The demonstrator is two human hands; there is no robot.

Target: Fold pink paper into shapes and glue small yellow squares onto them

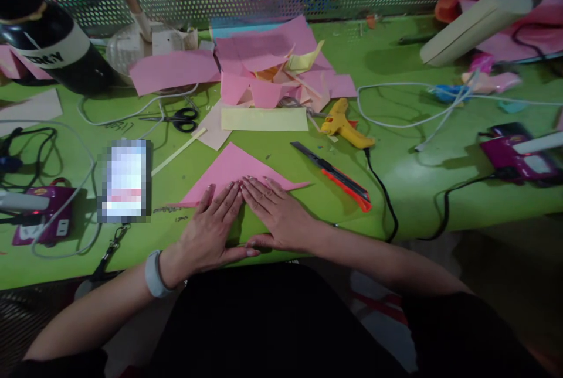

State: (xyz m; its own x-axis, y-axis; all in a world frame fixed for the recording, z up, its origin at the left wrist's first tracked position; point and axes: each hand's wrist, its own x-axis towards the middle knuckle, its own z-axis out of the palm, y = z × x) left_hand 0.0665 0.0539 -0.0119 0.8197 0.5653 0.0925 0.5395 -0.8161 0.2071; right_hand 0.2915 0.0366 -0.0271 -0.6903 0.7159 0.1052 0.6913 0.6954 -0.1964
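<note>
A pink sheet of paper [235, 167], folded into a triangle, lies flat on the green table with its peak pointing away from me. My left hand [215, 220] rests palm down on its near edge, fingers stretched out. Beside it, my right hand [277, 211] presses flat on the same edge, and the fingertips of both hands almost meet at the middle. Neither hand grips anything. Just right of the paper is a box cutter [334, 176] with an orange and black handle. Part of the paper's near edge is hidden under my fingers.
Behind the paper lie a pale yellow strip [264, 119], a heap of pink paper [268, 50] and black scissors [182, 120]. A yellow glue gun [345, 126] trails its cord rightward. A phone [125, 181], dark bottle [53, 38], and purple power strips [523, 155] flank the work area.
</note>
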